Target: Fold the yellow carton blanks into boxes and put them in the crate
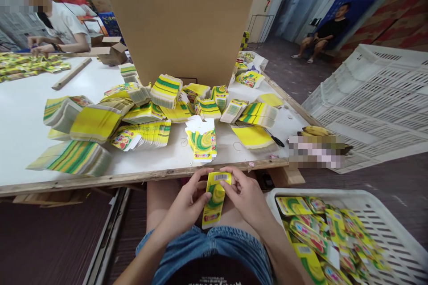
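A yellow and green printed carton is held between both hands above the lap, its barcode end up. My left hand pinches its left edge, the thumb on the front face. Around its upper right corner my right hand is closed, thumb near the barcode. Just beyond, on the white table, lies a small pile of loose flat cartons. Stacks of flat yellow cartons spread across the table behind and to the left.
A white basket of yellow packs stands at the lower right, beside stacked white crates. Bananas lie near the table's right corner. A large cardboard box rises behind the stacks. One person works at far left; another sits at back right.
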Action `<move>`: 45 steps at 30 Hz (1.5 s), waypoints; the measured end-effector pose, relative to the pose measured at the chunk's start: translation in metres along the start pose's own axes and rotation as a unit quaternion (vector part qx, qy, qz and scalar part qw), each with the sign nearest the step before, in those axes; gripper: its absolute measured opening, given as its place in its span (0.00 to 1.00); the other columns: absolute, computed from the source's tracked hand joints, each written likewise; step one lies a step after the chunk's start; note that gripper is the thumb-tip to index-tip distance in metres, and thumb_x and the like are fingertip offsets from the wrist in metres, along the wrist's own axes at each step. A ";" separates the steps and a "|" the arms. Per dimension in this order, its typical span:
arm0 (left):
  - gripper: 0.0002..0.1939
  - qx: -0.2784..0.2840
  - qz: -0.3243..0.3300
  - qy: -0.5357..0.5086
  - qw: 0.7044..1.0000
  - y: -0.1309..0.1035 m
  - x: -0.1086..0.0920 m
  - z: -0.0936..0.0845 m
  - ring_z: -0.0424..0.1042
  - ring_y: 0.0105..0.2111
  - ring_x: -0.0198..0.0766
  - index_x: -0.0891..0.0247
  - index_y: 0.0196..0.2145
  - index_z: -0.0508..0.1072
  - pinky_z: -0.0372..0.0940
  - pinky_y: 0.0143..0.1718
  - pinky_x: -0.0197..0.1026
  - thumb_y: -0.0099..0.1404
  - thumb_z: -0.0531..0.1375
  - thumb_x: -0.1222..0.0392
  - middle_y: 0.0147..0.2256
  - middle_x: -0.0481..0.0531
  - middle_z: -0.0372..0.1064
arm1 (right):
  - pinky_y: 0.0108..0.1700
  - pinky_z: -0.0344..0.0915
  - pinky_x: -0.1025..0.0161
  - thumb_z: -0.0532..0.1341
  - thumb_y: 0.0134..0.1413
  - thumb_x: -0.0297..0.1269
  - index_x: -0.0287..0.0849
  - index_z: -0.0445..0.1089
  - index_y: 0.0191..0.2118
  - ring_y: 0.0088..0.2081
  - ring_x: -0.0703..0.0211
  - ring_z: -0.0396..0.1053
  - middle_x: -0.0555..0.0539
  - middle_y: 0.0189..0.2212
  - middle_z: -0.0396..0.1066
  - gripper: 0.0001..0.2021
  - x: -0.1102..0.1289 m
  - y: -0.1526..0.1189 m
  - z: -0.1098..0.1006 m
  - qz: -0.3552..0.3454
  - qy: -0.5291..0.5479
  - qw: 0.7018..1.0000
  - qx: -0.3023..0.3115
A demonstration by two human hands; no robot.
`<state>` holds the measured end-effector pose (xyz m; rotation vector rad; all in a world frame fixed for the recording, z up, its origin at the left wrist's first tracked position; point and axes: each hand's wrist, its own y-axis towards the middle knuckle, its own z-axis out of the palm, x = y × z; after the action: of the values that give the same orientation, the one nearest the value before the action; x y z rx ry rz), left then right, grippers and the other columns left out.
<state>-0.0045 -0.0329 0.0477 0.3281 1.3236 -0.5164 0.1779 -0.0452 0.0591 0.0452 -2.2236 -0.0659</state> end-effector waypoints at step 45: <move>0.19 -0.152 0.227 0.476 0.836 0.063 0.015 -0.043 0.61 0.61 0.50 0.60 0.53 0.72 0.53 0.63 0.62 0.65 0.58 0.64 0.58 0.59 0.67 | 0.30 0.64 0.57 0.61 0.50 0.54 0.47 0.77 0.36 0.27 0.53 0.67 0.44 0.32 0.76 0.17 -0.058 -0.043 -0.089 0.083 -0.090 0.980 -0.159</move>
<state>-0.0038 0.0397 0.0196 0.6574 2.1692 0.3397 0.2837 -0.0877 0.0646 -0.3340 -2.3606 -0.3437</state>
